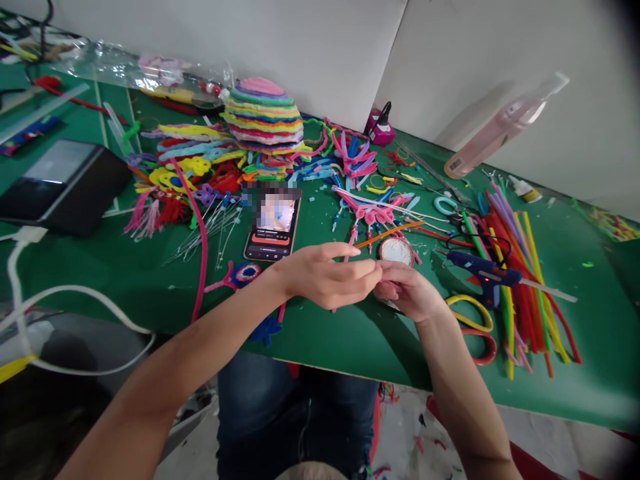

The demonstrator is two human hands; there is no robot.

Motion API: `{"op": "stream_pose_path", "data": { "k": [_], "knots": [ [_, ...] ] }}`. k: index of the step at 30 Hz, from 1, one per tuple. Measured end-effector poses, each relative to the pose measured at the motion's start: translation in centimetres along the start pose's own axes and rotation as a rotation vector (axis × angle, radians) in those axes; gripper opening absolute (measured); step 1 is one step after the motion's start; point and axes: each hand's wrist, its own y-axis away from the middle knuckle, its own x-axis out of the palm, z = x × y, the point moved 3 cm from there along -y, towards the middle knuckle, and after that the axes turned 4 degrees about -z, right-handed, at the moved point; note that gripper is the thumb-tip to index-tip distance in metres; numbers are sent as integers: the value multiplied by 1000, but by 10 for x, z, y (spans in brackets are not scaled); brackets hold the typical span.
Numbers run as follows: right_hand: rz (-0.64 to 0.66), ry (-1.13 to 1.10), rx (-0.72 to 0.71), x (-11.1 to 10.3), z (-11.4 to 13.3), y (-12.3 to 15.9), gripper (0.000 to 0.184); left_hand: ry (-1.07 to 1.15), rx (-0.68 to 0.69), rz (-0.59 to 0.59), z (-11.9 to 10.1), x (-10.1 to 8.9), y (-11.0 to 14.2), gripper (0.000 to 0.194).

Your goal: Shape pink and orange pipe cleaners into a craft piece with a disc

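Observation:
My left hand and my right hand meet above the table, fingertips pinched together and touching. Whatever is between them is small and mostly hidden by the fingers. An orange pipe cleaner slants up to the right from beside my left index fingertip; I cannot tell if it is gripped or lies behind. Just beyond my right hand is a round white piece with a pinkish rim. Pink looped pipe-cleaner pieces lie farther back. Left of my hands is a lit phone, near a blue, white and red pipe-cleaner disc.
On the right are a blue glue gun, scissors with yellow and red handles and a bundle of coloured pipe cleaners. A pink bottle leans at the wall. Behind stands a striped rainbow dome; a black box is left.

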Motion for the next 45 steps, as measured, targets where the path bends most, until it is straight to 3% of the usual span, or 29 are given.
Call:
{"op": "stream_pose_path", "data": {
  "k": [6, 10, 15, 22, 25, 27, 32, 34, 41, 45],
  "knots": [
    [-54, 119, -224, -2, 6, 9, 22, -11, -194, 239, 4, -1, 0, 23],
    [13, 208, -191, -3, 4, 12, 31, 95, -253, 312, 5, 1, 2, 18],
    [35, 129, -110, -4, 2, 9, 34, 60, -136, 123, 2, -2, 6, 18],
    [73, 9, -32, -3, 1, 6, 32, -342, 169, -86, -10, -7, 9, 16],
    [40, 33, -64, -4, 3, 6, 32, -424, 188, -129, -11, -8, 8, 16],
    [16, 59, -89, -4, 3, 6, 31, -407, 169, -95, -10, -7, 8, 18],
    [-54, 101, -188, -2, 4, 7, 29, -162, -61, 194, -3, -5, 6, 23],
    [-89, 129, -267, -1, 4, 8, 29, -121, -164, 231, 0, -5, 4, 22],
    [-357, 391, -639, 0, 3, 16, 22, -199, -471, -128, -1, 3, -1, 10],
    [-472, 582, -861, -1, 2, 20, 15, 63, -797, -72, 3, 8, -5, 22]
  ]
}}
